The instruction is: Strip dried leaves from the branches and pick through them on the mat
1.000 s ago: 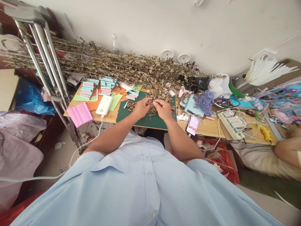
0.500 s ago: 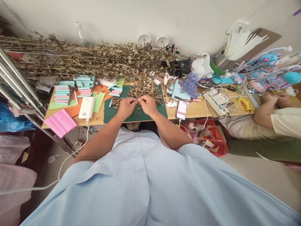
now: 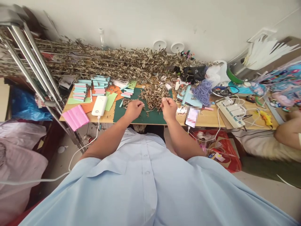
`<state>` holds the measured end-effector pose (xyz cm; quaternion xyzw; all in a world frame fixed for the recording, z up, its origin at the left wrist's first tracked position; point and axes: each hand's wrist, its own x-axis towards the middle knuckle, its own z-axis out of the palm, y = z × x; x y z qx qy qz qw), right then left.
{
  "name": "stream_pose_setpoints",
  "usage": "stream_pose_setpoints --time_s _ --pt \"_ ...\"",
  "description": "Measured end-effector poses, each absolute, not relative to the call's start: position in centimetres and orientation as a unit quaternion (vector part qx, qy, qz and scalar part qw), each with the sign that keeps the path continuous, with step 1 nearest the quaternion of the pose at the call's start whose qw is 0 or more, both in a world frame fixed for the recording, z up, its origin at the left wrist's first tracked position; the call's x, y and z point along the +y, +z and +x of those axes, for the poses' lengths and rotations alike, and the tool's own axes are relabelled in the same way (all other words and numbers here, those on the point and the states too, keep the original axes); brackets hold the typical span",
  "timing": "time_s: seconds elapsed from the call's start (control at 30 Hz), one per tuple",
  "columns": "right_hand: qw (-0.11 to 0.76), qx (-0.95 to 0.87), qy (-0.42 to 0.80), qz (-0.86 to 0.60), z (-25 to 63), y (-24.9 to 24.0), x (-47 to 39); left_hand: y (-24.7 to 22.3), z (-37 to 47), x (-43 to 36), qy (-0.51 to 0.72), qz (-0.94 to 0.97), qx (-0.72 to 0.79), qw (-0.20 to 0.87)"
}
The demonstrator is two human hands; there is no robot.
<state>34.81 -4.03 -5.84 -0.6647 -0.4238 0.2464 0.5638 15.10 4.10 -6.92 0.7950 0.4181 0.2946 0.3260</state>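
My left hand (image 3: 134,110) is closed, fingers curled together, over the green cutting mat (image 3: 141,118) beside a small heap of dried leaf bits (image 3: 127,102). Whatever it may hold is too small to tell. At the right side of a larger pile of dried leaves (image 3: 154,94), my right hand (image 3: 169,109) is pinched, thumb against the fingers; I cannot make out what is in it. A few blue and pink paper rolls (image 3: 127,93) lie on the mat's upper left.
Long dried stalks (image 3: 122,62) line the wall. Stacked paper rolls (image 3: 80,91), a white power bank (image 3: 99,106) and pink paper (image 3: 75,117) sit left. To the right are a phone (image 3: 192,116), purple yarn (image 3: 201,92), a power strip (image 3: 231,110) and a co-worker's arm (image 3: 288,131).
My hands, close together over the mat before, have moved apart: the right one toward the mat's right side, the left toward the small heap. The view has shifted left.
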Motion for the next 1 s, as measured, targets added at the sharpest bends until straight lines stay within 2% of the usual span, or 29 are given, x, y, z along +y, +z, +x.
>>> stream_pose_setpoints --time_s 0.07,0.2,0.43,0.5,0.67,0.8,0.93,1.0 --pt "0.546 -0.443 0.272 -0.657 35.2 -5.4 -5.3 -7.4 14.2 4.7 0.301 0.796 0.418 0.319" --pt "0.412 -0.579 0.354 -0.608 33.5 -6.7 -8.6 -8.0 13.0 5.7 0.328 0.780 0.427 0.317" --pt "0.234 -0.698 0.347 -0.580 31.3 -10.6 -11.0 -8.5 12.2 7.3 0.297 0.801 0.441 0.277" --pt "0.235 -0.705 0.330 -0.582 31.9 -10.1 -10.4 -8.7 12.1 7.6 0.282 0.822 0.424 0.256" --pt "0.336 -0.659 0.173 -0.651 34.3 -7.2 -5.7 -9.1 12.0 7.8 0.229 0.872 0.391 0.185" --pt "0.285 -0.651 0.076 -0.699 35.9 -6.8 -0.8 -9.3 12.1 7.3 0.228 0.877 0.392 0.162" --pt "0.225 -0.687 0.061 -0.688 36.4 -7.6 2.1 -9.2 12.2 6.7 0.251 0.866 0.395 0.176" --pt "0.230 -0.690 0.054 -0.684 36.6 -7.9 2.7 -9.0 12.2 6.5 0.263 0.861 0.395 0.185"
